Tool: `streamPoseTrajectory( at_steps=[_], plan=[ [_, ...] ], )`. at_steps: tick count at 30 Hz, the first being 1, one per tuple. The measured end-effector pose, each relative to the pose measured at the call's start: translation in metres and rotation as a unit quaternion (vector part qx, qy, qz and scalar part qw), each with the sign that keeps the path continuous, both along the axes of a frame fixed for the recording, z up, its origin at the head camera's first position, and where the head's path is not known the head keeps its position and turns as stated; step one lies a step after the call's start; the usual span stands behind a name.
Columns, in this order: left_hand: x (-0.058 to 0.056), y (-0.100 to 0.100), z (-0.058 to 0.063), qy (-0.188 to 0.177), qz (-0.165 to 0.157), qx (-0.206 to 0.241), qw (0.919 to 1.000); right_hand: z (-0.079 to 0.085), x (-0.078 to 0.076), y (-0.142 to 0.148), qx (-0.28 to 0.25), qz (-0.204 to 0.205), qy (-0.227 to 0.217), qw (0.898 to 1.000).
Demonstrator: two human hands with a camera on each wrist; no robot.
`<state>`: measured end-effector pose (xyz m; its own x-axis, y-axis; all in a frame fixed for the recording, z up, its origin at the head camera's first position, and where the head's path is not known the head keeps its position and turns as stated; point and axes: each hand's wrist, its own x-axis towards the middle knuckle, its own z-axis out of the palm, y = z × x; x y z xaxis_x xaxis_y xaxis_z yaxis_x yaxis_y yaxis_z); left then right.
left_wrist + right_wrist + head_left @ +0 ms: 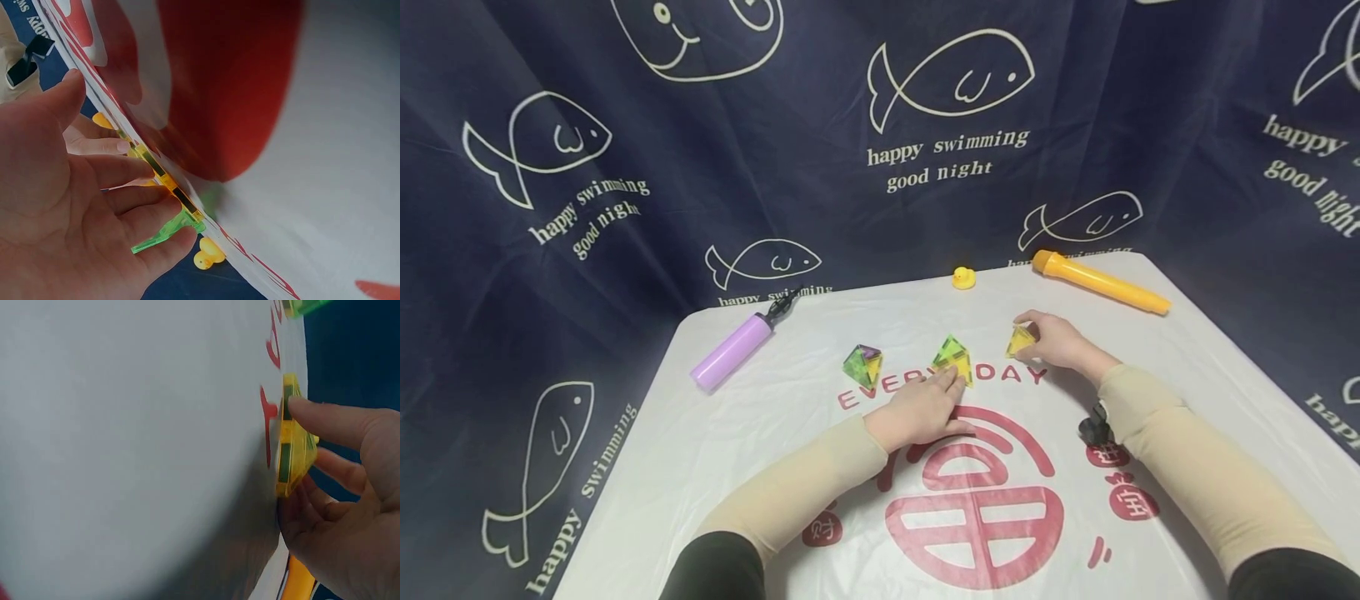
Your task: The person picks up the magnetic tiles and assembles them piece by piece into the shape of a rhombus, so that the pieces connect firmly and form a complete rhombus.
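In the head view my left hand [921, 410] reaches to the middle of the table with its fingers fairly straight. Its fingertips touch a yellow triangular magnetic tile [961, 367], behind which a green tile [952, 347] stands tilted up; both also show at the fingers in the left wrist view, the green tile [159, 236] partly hidden. Farther right, my right hand [1060, 340] pinches another yellow triangular magnetic tile [1018, 341]. The right wrist view shows its thumb against that tile's [297, 447] near edge. Left of both hands sits a pyramid of green, purple and yellow tiles [862, 365].
A purple hand pump [733, 352] lies at the table's left. Along the back edge are a small yellow rubber duck [963, 278] and an orange microphone-shaped stick [1101, 282]. A black object [1096, 427] is partly hidden by the right sleeve. Dark blue curtains [820, 150] surround the white tablecloth [700, 450].
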<state>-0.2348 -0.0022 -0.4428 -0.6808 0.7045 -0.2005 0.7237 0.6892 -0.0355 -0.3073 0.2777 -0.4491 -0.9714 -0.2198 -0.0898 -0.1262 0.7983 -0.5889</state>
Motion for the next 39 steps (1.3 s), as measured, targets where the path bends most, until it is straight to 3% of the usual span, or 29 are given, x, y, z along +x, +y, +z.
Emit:
streamPoseTrajectory(
  at_steps=[11,19,28,39],
  plan=[
    [0.0,0.001,-0.002,-0.001,0.006,0.001,1.0,0.0,0.02,-0.025,-0.028,-0.034,0.007,0.999],
    [0.001,0.002,0.0,0.002,0.008,-0.007,0.9999,-0.005,0.027,-0.045,-0.032,-0.028,0.066,0.997],
    [0.002,0.003,0.0,0.003,0.012,-0.014,0.9998,-0.005,0.028,-0.065,-0.06,-0.029,0.041,0.997],
    [0.001,0.004,0.0,0.007,0.007,-0.016,0.9998,-0.003,0.03,-0.078,-0.057,0.0,0.056,0.997]
  ],
)
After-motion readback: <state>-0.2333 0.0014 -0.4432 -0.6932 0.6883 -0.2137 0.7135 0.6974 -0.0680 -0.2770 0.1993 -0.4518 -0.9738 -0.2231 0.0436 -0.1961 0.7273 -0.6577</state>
